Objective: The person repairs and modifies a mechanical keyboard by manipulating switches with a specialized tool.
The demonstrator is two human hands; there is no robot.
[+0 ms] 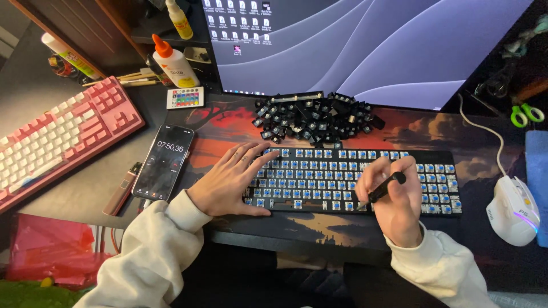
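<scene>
A black keyboard [399, 171] with its keycaps off shows rows of blue switches in the middle of the desk mat. My left hand [231, 179] lies flat and open on its left end, fingers spread over the switches. My right hand [394, 199] grips a thin black brush-like tool [383, 189], its tip touching the lower rows near the keyboard's middle. A heap of loose black keycaps [317, 117] sits just behind the keyboard, below the monitor.
A pink and white keyboard [57, 137] lies at the left, a phone [165, 161] showing a timer beside it. A white mouse [512, 210] is at the right, green scissors [526, 113] behind it. Glue bottle [174, 61], small remote [185, 97] and monitor [365, 45] stand at the back.
</scene>
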